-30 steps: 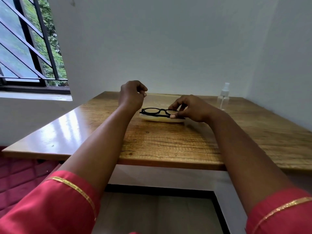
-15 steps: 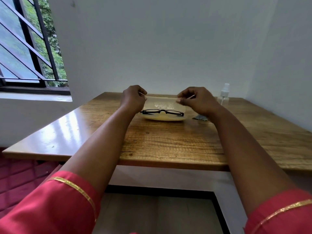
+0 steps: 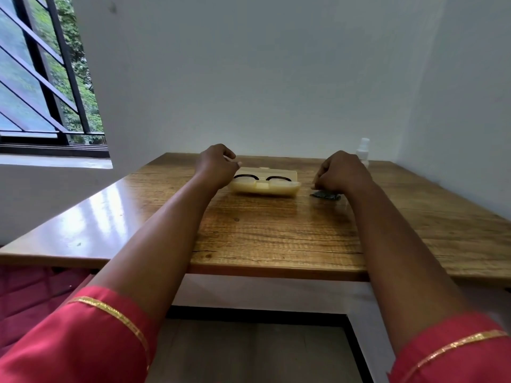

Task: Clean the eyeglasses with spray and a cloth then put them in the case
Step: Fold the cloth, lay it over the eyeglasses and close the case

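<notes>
Glasses lie inside closed translucent case; storage done. Left hand curled, empty beside it; right hand curled over cloth, grip unclear.

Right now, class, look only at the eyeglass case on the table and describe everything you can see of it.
The eyeglass case is a pale cream, translucent box that looks like plastic, oblong with rounded corners. It lies flat on the wooden table, lid down, with a small tab at its back edge. The dark frames of the eyeglasses show through the lid. The left hand is at its left end, though contact is unclear. The right hand is apart from it.
</notes>
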